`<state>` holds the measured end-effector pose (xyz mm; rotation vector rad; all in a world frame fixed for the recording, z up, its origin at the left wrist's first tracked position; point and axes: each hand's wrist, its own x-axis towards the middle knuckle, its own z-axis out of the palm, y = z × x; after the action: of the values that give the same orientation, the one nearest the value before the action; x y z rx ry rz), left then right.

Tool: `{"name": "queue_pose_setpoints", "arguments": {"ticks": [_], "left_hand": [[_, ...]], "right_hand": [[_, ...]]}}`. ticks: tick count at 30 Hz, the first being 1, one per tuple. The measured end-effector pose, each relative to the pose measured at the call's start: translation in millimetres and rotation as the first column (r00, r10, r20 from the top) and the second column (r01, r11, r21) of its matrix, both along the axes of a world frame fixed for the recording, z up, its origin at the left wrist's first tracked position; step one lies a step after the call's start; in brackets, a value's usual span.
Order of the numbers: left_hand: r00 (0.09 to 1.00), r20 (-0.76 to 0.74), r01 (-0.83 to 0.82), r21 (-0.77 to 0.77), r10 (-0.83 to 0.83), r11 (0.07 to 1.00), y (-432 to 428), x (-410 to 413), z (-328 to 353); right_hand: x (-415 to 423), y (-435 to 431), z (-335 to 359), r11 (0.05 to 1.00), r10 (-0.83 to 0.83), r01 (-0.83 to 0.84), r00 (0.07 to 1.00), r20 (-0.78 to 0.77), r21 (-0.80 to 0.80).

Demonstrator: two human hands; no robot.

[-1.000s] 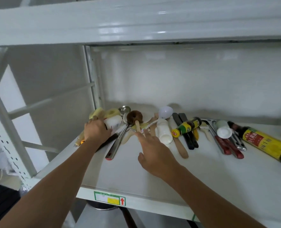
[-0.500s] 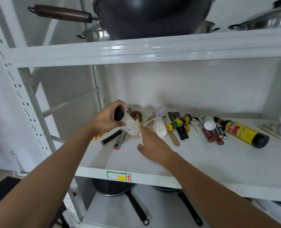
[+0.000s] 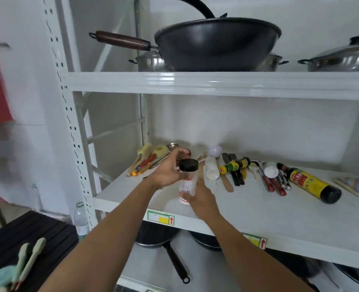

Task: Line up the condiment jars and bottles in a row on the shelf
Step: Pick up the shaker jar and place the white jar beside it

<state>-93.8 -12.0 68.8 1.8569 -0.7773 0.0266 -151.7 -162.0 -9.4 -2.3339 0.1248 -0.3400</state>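
A clear jar with a black cap [image 3: 187, 180] stands upright over the front left of the white middle shelf [image 3: 248, 209]. My left hand [image 3: 166, 171] grips it just under the cap, and my right hand [image 3: 201, 199] wraps its lower part. Behind them, lying on their sides, are a white bottle [image 3: 212, 170], a small dark bottle with a green and yellow label [image 3: 234, 165] and, to the right, a big dark bottle with a yellow and red label [image 3: 312, 185].
Loose utensils lie among the bottles: brushes and pencils [image 3: 147, 159] at the back left, wooden spatulas, black-handled knives [image 3: 235, 173], red-handled tools [image 3: 273, 182]. A black wok [image 3: 216, 43] and steel pots sit on the upper shelf. Pans rest below. A plastic bottle [image 3: 80, 218] stands by the post.
My left hand lifted the black-capped jar out of the utensil pile and turned it upright. My right hand moved in and took hold of its lower part. The view pulled back and upward.
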Motion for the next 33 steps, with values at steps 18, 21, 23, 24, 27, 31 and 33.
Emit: {"name": "queue_pose_setpoints", "arguments": {"ticks": [18,21,23,24,27,31,33], "left_hand": [[0.919,-0.388,-0.224,-0.372,0.068,0.901,0.2,14.4,-92.2],[0.917,-0.386,-0.264,-0.393,0.103,0.881,-0.5,24.3,-99.7],[0.92,-0.366,-0.29,-0.391,0.142,0.874,-1.0,25.3,-100.9],[0.92,-0.36,-0.297,-0.395,0.151,0.869,-1.8,25.3,-101.1],[0.923,-0.344,-0.306,-0.387,0.171,0.87,-1.3,24.8,-102.0],[0.947,-0.239,-0.275,-0.272,0.213,0.922,2.0,25.0,-106.5],[0.954,-0.184,-0.272,-0.2,0.237,0.941,3.5,26.0,-108.2]], "right_hand": [[62.6,-9.0,-42.5,0.981,0.111,-0.121,0.991,0.071,0.153],[64.4,-10.0,-45.5,0.979,0.137,-0.149,0.986,0.09,0.142],[64.7,-10.1,-45.1,0.982,0.133,-0.147,0.984,0.116,0.119],[64.9,-10.3,-45.0,0.984,0.117,-0.133,0.984,0.133,0.121],[61.8,-11.0,-43.5,0.986,0.073,-0.093,0.987,0.146,0.14],[57.7,-8.7,-42.0,0.992,0.068,-0.083,0.985,0.162,0.093],[55.5,-7.1,-40.9,0.992,0.08,-0.095,0.982,0.172,0.082]]}}
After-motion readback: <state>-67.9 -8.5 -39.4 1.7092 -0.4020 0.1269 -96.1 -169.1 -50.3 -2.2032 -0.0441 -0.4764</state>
